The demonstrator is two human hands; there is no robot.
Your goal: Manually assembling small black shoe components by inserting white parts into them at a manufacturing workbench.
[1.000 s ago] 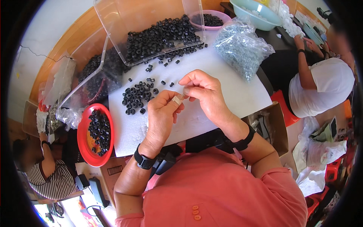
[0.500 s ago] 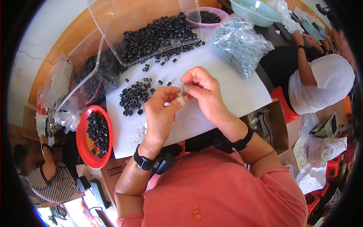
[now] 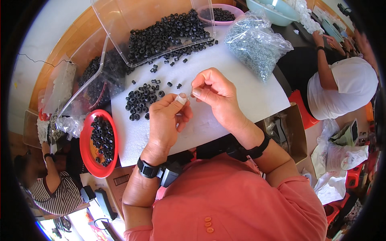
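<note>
Small black parts (image 3: pixel 141 99) left of the left hand's fingers (image 3: pixel 185 115)

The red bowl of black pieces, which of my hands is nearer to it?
Left. Your left hand is over the white tabletop, to the right of the red bowl; your right hand is farther right, beyond the left one.

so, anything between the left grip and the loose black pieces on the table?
Nothing visible. The black pieces lie beyond the left grip, to its left; the red bowl sits outside that path.
</note>
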